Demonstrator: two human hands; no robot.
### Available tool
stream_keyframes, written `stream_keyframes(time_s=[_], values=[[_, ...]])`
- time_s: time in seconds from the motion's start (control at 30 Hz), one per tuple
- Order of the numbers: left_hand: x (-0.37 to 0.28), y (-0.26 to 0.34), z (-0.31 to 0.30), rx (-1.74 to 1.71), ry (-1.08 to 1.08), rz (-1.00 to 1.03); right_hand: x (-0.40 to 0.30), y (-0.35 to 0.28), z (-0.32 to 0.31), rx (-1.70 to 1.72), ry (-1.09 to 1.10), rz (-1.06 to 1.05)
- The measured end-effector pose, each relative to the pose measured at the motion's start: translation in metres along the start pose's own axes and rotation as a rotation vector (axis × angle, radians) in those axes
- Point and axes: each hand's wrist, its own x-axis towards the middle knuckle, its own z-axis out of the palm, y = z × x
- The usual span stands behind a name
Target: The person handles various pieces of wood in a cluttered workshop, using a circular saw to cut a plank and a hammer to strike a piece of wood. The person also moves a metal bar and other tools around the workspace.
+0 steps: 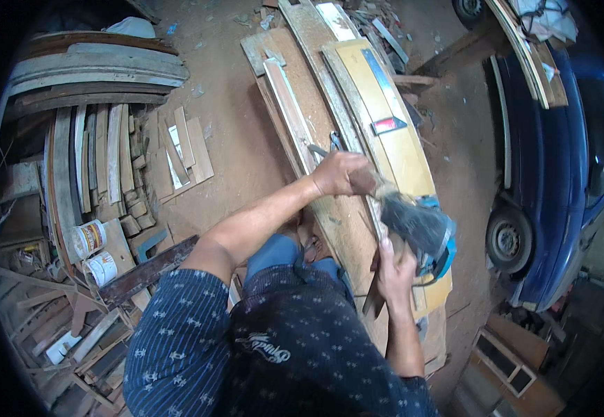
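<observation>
My left hand (346, 174) is closed around a hand tool with a broad dark head (411, 216). Motion blurs the head, so its exact kind cannot be told. A dark rod end (316, 150) sticks out behind the knuckles. Below it, my right hand (398, 268) grips a brown piece of wood (397, 245), thumb along its side. Behind the dark head, partly covered, sits a teal power tool (445, 255) on a yellowish board (408, 161). A try square (380, 78) lies along that board. Pliers (335, 139) rest just beyond my left hand.
The bench (307, 99) carries long planks, one of them a white-edged strip (287, 99). Stacked boards (98, 68), offcuts (184, 151) and two white buckets (89, 238) (101, 268) are at left. A blue car (546, 182) stands right, with lumber (528, 57) above it.
</observation>
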Motion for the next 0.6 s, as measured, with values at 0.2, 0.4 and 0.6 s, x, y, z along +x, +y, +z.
stream_keyframes(time_s=[0.2, 0.4, 0.6], values=[[-0.003, -0.004, 0.003, 0.024, 0.011, 0.02, -0.012, 0.004, -0.009, 0.275, 0.211, -0.307], [-0.002, -0.012, 0.004, 0.069, -0.018, 0.079, 0.006, 0.014, -0.003, 0.066, 0.117, 0.175], [-0.009, -0.021, 0.014, 0.081, -0.02, 0.094, -0.011, 0.015, -0.003, 0.35, 0.237, -0.014]])
